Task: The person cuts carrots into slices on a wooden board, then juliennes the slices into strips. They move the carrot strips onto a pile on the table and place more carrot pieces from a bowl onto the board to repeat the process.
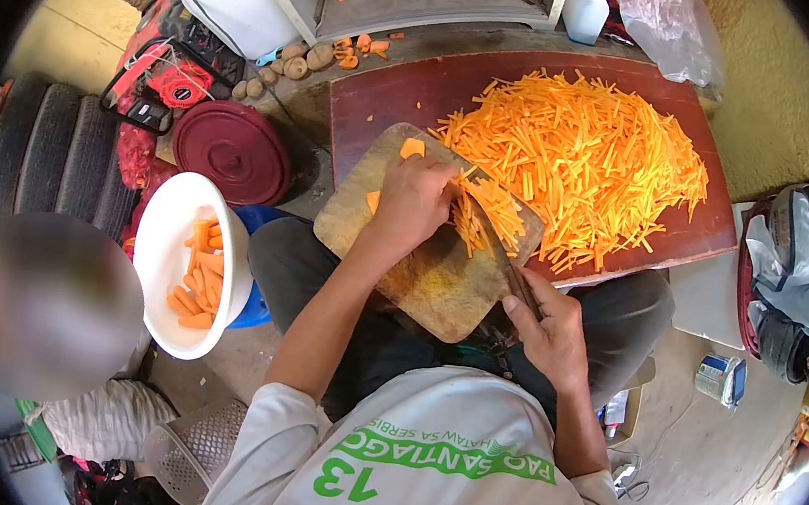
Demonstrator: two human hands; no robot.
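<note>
A wooden cutting board (435, 290) lies tilted across my lap and the edge of the red table. My left hand (416, 198) is on the board with bent fingers pressed against orange carrot pieces. In my right hand (550, 327) is the handle of a knife (505, 252), its blade across the board beside cut carrot strips (491, 212). Two small carrot slices lie near my left hand, one of them (413, 147) at the board's upper corner. Behind the board a large heap of carrot strips (579, 162) covers much of the red table (367, 88).
At the left, a white basin (147, 257) holds peeled carrots (202, 282), beside a dark red lid (231, 153). Tires (44, 150) stand farther left. Potatoes (296, 67) and carrot ends lie behind. A perforated basket (201, 442) is at lower left.
</note>
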